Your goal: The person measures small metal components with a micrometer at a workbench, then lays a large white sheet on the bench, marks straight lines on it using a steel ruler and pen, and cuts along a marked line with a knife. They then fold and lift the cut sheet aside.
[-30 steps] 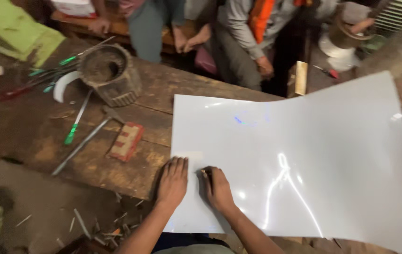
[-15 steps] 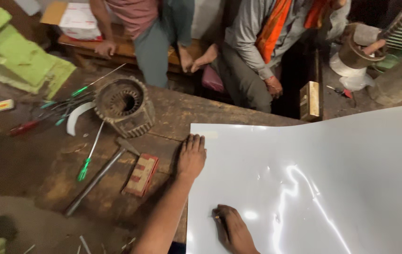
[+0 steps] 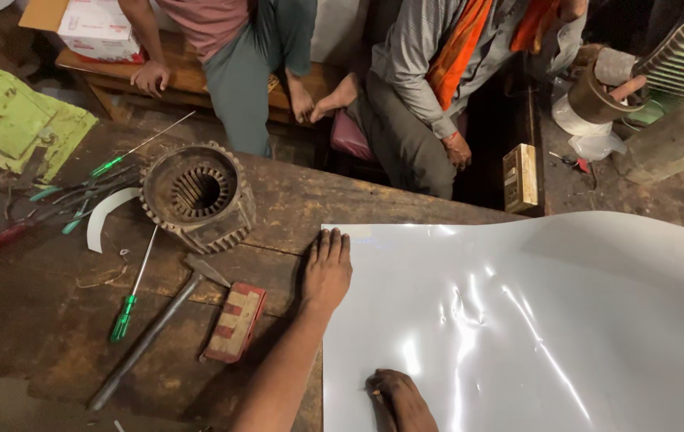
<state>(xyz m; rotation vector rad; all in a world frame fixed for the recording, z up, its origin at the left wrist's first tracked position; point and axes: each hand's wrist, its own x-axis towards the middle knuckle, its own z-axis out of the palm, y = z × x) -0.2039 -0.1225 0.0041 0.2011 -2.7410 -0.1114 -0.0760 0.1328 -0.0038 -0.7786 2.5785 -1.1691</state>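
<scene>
A large glossy white sheet [image 3: 534, 320] lies on the wooden workbench [image 3: 54, 320], its far right edge curling up. My left hand [image 3: 328, 272] rests flat, fingers together, on the sheet's far left corner. Down at the bottom edge of the view, my right hand [image 3: 400, 396] is closed, pressing on the sheet near its left edge; something thin may be pinched in its fingers, but I cannot make it out.
Left of the sheet lie a red-and-cream block [image 3: 235, 322], a hammer [image 3: 154, 332], green-handled screwdrivers [image 3: 128, 304] and a round metal motor stator [image 3: 196, 196]. Two people sit across the bench [image 3: 430, 80]. A small wooden box [image 3: 521, 178] stands beyond.
My left hand slid up along the sheet's left edge to its far corner. My right hand stayed low near the bottom edge. The view shifted closer and downward.
</scene>
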